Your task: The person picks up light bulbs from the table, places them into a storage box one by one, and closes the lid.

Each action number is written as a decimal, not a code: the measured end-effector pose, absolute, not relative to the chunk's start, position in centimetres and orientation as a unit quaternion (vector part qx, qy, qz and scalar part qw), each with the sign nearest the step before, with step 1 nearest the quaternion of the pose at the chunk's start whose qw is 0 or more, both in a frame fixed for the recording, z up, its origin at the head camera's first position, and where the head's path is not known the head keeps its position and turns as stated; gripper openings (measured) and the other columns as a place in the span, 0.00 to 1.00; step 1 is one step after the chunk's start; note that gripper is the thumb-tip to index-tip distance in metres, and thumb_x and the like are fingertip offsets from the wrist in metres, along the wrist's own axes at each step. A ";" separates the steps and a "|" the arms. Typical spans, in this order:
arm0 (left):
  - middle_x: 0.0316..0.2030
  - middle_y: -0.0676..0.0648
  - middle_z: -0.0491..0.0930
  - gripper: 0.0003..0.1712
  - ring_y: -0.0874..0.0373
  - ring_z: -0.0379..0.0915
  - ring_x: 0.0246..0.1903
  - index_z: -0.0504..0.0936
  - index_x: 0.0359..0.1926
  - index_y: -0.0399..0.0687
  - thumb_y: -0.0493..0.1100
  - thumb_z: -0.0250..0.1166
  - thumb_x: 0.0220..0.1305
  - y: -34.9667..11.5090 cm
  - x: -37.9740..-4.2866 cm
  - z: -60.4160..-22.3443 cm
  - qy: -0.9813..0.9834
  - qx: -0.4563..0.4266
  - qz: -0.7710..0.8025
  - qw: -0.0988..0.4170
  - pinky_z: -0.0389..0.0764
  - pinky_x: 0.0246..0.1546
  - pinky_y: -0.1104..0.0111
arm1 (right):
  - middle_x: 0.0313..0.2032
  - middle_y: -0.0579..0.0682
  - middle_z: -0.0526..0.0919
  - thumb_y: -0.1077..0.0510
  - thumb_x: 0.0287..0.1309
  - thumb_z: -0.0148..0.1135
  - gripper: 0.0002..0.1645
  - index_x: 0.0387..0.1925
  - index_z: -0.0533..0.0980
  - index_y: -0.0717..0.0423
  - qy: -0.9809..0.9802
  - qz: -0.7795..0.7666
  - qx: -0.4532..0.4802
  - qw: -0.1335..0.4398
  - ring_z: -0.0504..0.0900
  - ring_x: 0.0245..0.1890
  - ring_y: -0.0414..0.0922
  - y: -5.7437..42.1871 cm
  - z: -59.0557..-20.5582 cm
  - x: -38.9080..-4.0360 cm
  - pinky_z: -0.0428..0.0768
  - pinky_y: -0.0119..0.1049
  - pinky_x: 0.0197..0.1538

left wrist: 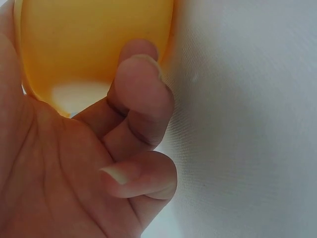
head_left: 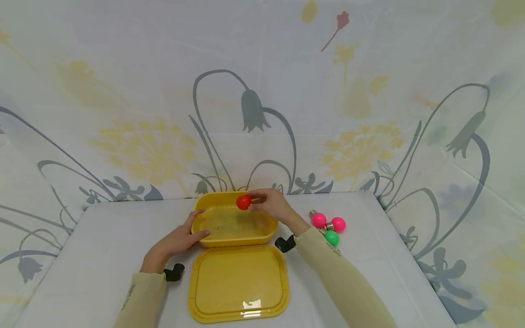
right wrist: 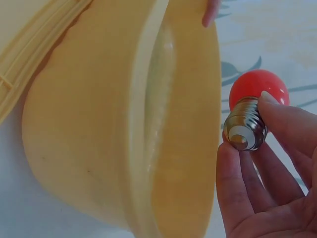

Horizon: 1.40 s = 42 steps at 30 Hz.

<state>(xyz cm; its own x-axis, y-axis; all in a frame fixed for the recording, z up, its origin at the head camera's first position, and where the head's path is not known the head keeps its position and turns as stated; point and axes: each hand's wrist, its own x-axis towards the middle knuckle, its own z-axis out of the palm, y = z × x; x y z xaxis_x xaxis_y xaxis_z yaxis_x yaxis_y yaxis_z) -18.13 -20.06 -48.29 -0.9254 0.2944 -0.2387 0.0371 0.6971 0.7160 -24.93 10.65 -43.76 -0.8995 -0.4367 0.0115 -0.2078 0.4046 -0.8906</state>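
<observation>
A yellow plastic container (head_left: 229,225) stands on the table, and its inside looks empty in the head view. My left hand (head_left: 182,239) holds its left end, with the thumb over the rim and some fingertips against the wall. Above the container, toward its back, my right hand (head_left: 272,207) pinches a red light bulb (head_left: 244,202). The right wrist view shows thumb and fingers around the silvery screw base (right wrist: 245,124) of that bulb, its red globe (right wrist: 260,85) pointing away from the palm.
In front of the container lies a flat yellow lid (head_left: 238,284). To the right, two pink bulbs (head_left: 318,220) and a green bulb (head_left: 331,238) lie close together, near my right forearm. A flower-patterned cloth (head_left: 262,150) hangs behind the table.
</observation>
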 end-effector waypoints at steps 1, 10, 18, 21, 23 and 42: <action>0.62 0.25 0.69 0.48 0.36 0.71 0.56 0.46 0.77 0.56 0.66 0.59 0.67 -20.1 -18.2 -48.3 0.906 0.090 0.378 0.170 0.62 0.62 0.40 | 0.52 0.51 0.84 0.64 0.59 0.70 0.23 0.57 0.80 0.56 0.831 -0.508 -0.197 0.113 0.85 0.49 0.46 10.6 -43.8 -25.1 0.79 0.39 0.53; 0.64 0.26 0.66 0.48 0.35 0.70 0.57 0.45 0.77 0.57 0.64 0.59 0.68 -20.1 -18.4 -48.5 0.905 0.082 0.379 0.176 0.60 0.63 0.39 | 0.51 0.51 0.84 0.64 0.60 0.68 0.23 0.58 0.80 0.55 0.834 -0.494 -0.215 0.119 0.84 0.48 0.45 10.1 -44.0 -25.9 0.79 0.39 0.53; 0.64 0.26 0.67 0.48 0.36 0.70 0.56 0.45 0.77 0.57 0.65 0.59 0.68 -20.0 -18.3 -48.2 0.904 0.084 0.379 0.179 0.61 0.62 0.39 | 0.51 0.53 0.85 0.64 0.59 0.69 0.23 0.57 0.80 0.56 0.834 -0.489 -0.218 0.132 0.84 0.47 0.47 9.3 -43.8 -26.6 0.79 0.38 0.53; 0.63 0.25 0.67 0.47 0.35 0.70 0.56 0.45 0.77 0.57 0.64 0.60 0.68 -20.1 -18.2 -48.0 0.903 0.085 0.380 0.179 0.60 0.63 0.39 | 0.51 0.52 0.85 0.63 0.59 0.70 0.23 0.57 0.81 0.56 0.830 -0.493 -0.218 0.142 0.84 0.47 0.46 8.9 -43.9 -26.8 0.79 0.37 0.53; 0.63 0.26 0.67 0.47 0.36 0.70 0.55 0.45 0.77 0.57 0.63 0.60 0.68 -20.2 -18.3 -48.0 0.902 0.085 0.382 0.180 0.60 0.63 0.39 | 0.50 0.51 0.85 0.63 0.59 0.70 0.23 0.57 0.81 0.55 0.829 -0.493 -0.219 0.146 0.84 0.48 0.45 8.6 -43.9 -27.0 0.78 0.37 0.54; 0.51 0.32 0.75 0.47 0.41 0.71 0.45 0.45 0.77 0.58 0.63 0.60 0.68 -20.1 -18.5 -48.0 0.902 0.084 0.381 0.184 0.67 0.56 0.44 | 0.50 0.50 0.85 0.64 0.58 0.70 0.21 0.54 0.82 0.57 0.833 -0.471 -0.226 0.185 0.81 0.48 0.45 7.7 -44.8 -28.4 0.77 0.35 0.54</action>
